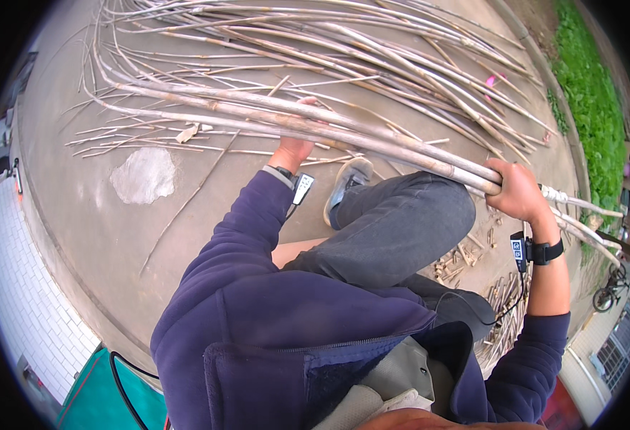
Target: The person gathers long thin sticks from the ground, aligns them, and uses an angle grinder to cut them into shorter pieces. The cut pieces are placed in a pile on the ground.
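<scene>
A bundle of long, pale bamboo poles [395, 144] lies slantwise across the view above my bent knee. My left hand [294, 141] is around the poles from below, partly hidden behind them, with fingertips showing on the far side. Near the poles' thick ends, my right hand [520, 189] is closed around them just beyond the knee. Their thin tips bend away toward the upper left. Past my right hand, some branch-like sticks with a white wrapping [554, 194] stick out to the right; how they are supported is hidden.
A large heap of bamboo poles [347, 51] covers the concrete ground ahead. Short cut pieces [457, 263] lie by my right leg. A thin stick [191, 201] and a pale patch [144, 176] are at left. Green plants [589, 102] grow beyond a curb [570, 126].
</scene>
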A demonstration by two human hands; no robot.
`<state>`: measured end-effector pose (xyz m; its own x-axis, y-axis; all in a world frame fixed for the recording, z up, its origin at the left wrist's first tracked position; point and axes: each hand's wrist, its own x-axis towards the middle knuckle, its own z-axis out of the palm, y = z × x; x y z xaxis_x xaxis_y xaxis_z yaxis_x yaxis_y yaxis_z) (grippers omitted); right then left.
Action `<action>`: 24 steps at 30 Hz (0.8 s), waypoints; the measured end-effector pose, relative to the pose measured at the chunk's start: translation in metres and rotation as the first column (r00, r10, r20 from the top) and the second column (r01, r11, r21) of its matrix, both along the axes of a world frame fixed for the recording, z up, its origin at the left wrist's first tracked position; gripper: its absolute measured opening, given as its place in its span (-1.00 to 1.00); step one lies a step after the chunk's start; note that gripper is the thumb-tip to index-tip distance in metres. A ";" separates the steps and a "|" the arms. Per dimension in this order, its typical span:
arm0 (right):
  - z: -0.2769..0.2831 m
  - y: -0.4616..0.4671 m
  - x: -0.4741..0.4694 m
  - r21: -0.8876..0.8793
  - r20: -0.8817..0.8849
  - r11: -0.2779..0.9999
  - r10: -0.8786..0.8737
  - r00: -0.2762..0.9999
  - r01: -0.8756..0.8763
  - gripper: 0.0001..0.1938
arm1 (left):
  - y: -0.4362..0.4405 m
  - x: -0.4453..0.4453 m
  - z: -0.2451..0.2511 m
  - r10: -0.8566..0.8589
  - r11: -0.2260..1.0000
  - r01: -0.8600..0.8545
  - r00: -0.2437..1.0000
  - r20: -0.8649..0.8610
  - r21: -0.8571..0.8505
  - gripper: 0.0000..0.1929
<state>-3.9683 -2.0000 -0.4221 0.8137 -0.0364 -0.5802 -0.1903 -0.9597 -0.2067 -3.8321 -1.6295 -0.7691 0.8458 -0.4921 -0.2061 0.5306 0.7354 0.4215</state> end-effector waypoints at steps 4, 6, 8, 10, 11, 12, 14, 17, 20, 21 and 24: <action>0.000 -0.007 -0.002 0.022 0.022 1.000 0.001 1.000 -0.001 -0.62 | 0.009 -0.021 0.095 -0.023 0.991 0.028 0.999 0.036 -0.128 -0.30; 0.004 -0.009 -0.001 0.083 0.021 0.996 -0.018 1.000 0.016 -0.58 | 0.010 -0.030 0.130 -0.043 0.998 0.052 0.981 0.190 -0.042 -0.09; 0.012 -0.007 0.001 0.128 0.170 0.987 0.073 0.983 -0.095 -0.54 | 0.012 -0.033 0.157 -0.019 0.994 0.047 0.961 0.275 -0.097 -0.08; 0.022 -0.001 0.000 0.077 0.139 0.995 0.046 0.989 -0.057 -0.52 | 0.011 -0.027 0.175 0.016 0.979 0.044 0.958 0.288 -0.199 -0.07; 0.029 0.002 -0.002 0.026 0.044 0.999 -0.039 0.998 0.038 -0.51 | 0.009 -0.022 0.183 0.027 0.959 0.047 0.967 0.255 -0.279 -0.06; 0.034 0.007 -0.006 0.018 0.109 0.998 -0.055 0.992 0.053 -0.57 | 0.007 -0.018 0.191 0.024 0.930 0.059 0.975 0.220 -0.363 -0.05; 0.048 0.015 -0.021 -0.001 0.276 0.997 0.070 0.959 -0.073 -0.42 | 0.005 -0.012 0.208 0.090 0.895 0.015 0.973 0.214 -0.446 -0.11; 0.064 0.021 -0.052 -0.097 0.539 0.963 0.262 0.800 -0.250 -0.30 | 0.006 -0.013 0.243 0.193 0.868 -0.044 0.948 0.254 -0.494 -0.12; 0.077 0.015 -0.087 -0.320 0.698 0.933 0.349 0.626 -0.163 -0.30 | 0.001 -0.012 0.286 0.186 0.828 0.054 0.913 0.364 -0.559 -0.13; 0.083 0.011 -0.096 -0.375 0.743 0.922 0.361 0.564 -0.096 -0.32 | -0.003 -0.012 0.302 0.172 0.805 0.122 0.888 0.426 -0.581 -0.14; 0.105 -0.006 -0.127 -0.412 0.833 0.911 0.360 0.420 0.036 -0.42 | -0.025 -0.024 0.353 0.143 0.765 0.276 0.807 0.572 -0.582 -0.07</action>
<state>-4.0955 -2.0061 -0.3174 0.8666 0.1419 0.4785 0.0728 -0.9844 0.1601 -3.8557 -1.6542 -0.4165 0.6542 -0.3845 0.6513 0.4120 0.9033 0.1194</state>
